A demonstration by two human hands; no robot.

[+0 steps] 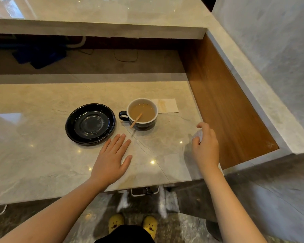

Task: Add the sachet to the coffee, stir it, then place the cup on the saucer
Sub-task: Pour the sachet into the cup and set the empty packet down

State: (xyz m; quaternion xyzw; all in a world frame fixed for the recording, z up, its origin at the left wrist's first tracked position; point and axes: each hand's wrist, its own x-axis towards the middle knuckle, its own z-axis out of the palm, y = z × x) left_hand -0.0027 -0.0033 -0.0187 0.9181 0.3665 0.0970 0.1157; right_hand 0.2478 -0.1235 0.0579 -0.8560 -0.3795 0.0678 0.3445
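Nearest me, the left hand (112,158) lies flat and empty on the pale polished marble surface (42,163), fingers spread. The right hand (204,146) is curled around something small, white and crumpled, likely the emptied sachet (199,133). Beyond, the black cup with its white inside (142,113) holds milky coffee and a thin wooden stirrer (135,121), so stirring looks done or nearly so. It stands just beside the empty glossy black saucer (90,124); that placing remains.
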